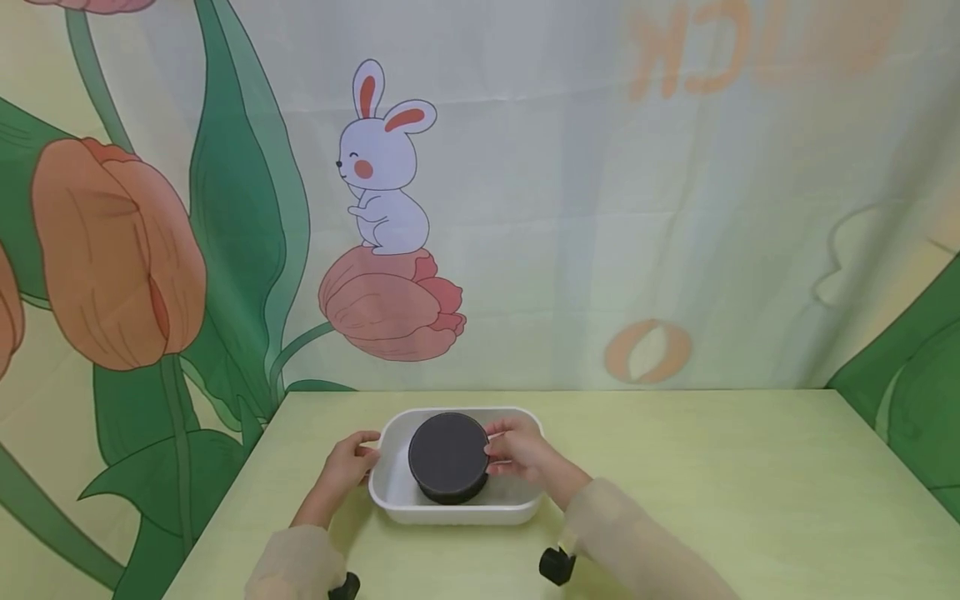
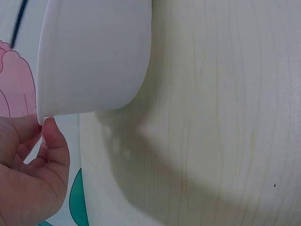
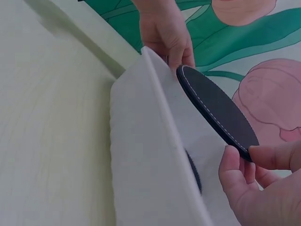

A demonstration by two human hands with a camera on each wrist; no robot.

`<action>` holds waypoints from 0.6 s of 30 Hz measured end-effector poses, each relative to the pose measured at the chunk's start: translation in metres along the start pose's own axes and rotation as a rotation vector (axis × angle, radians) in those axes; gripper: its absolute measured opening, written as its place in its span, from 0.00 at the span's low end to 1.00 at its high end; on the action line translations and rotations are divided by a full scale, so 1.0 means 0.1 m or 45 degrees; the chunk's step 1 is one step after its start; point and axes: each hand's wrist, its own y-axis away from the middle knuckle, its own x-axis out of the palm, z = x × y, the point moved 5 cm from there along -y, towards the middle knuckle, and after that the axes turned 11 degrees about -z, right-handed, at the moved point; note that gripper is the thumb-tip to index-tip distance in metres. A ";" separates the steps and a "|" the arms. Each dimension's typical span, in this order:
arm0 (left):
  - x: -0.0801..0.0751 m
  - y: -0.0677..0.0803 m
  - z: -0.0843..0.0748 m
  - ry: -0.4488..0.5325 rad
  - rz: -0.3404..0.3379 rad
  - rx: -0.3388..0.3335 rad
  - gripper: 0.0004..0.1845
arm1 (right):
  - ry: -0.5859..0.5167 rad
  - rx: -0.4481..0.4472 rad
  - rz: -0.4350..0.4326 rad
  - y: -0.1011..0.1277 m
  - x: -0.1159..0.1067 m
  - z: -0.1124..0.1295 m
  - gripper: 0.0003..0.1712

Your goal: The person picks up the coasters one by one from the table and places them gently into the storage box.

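A white rectangular plastic tub (image 1: 393, 467) with rounded corners stands on the table. My left hand (image 1: 347, 462) pinches its left rim between thumb and fingers, which the left wrist view also shows at the rim (image 2: 41, 94). Over the tub, a round black coaster (image 3: 218, 110) with a pale stitched edge is pinched at its border by my right hand (image 3: 263, 183). Tilted, this coaster appears raised above the tub's floor. Inside the tub, another dark round piece (image 3: 194, 172) shows partly behind the near wall; how many lie under it I cannot tell.
The pale green, wood-grained table (image 1: 712, 483) extends to both sides of the tub. Behind it hangs a curtain (image 1: 525, 208) printed with tulips and a rabbit. Black straps or mounts (image 1: 557, 566) sit by the wrists.
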 end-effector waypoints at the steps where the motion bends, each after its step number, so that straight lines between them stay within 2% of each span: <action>1: 0.00 0.00 0.00 0.002 0.002 -0.003 0.18 | -0.007 0.012 -0.026 -0.03 0.00 -0.03 0.16; 9: 0.01 -0.01 0.01 0.009 0.002 -0.007 0.18 | -0.031 0.083 -0.145 -0.19 0.02 -0.25 0.15; 18: 0.01 -0.01 0.01 0.006 -0.004 -0.014 0.18 | -0.041 0.125 -0.187 -0.23 0.05 -0.35 0.16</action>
